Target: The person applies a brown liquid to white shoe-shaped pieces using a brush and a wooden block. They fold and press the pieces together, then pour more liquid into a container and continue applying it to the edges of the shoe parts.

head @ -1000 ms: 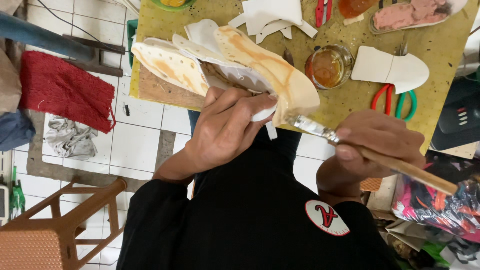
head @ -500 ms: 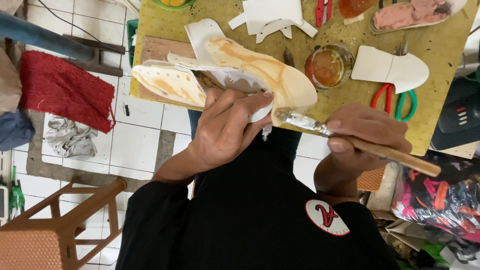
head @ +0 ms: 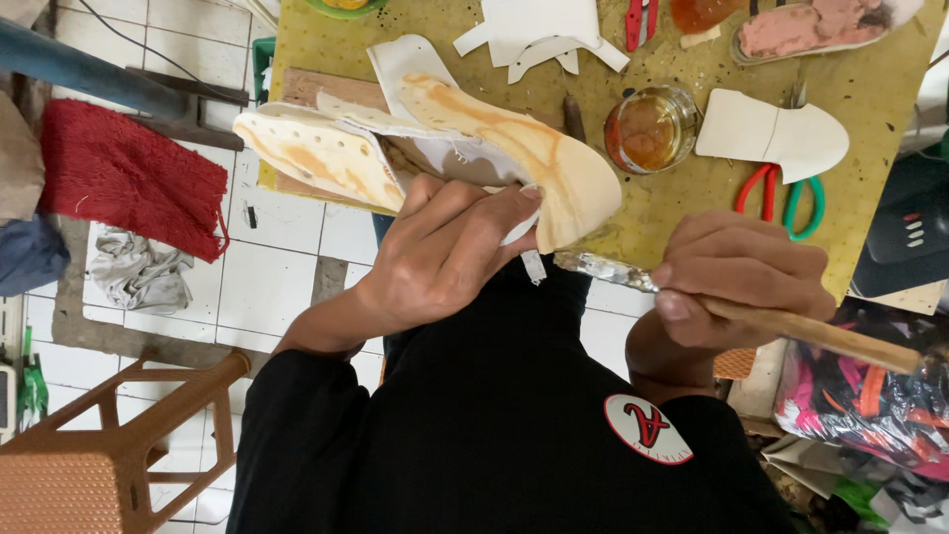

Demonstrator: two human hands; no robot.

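Observation:
My left hand [head: 445, 247] grips a white shoe upper [head: 465, 138] streaked with amber glue, holding it above the front edge of a yellow-green table [head: 682, 213]. In my right hand [head: 741, 272] is a brush [head: 791, 321] with a wooden handle and a metal ferrule. The brush's tip sits just under the lower right edge of the shoe upper. A glass jar of amber glue [head: 650, 127] stands on the table just beyond the brush.
White cut shoe pieces [head: 776, 133], red and green handled scissors [head: 781, 193] and a pink insole [head: 811, 25] lie on the table. A red mat [head: 129, 178] and rags are on the tiled floor at left. A brown stool [head: 109, 445] stands lower left.
The shoe upper has tilted and shifted slightly left in my left hand. My right hand has drawn the brush down and to the right, off the upper's surface to its lower edge.

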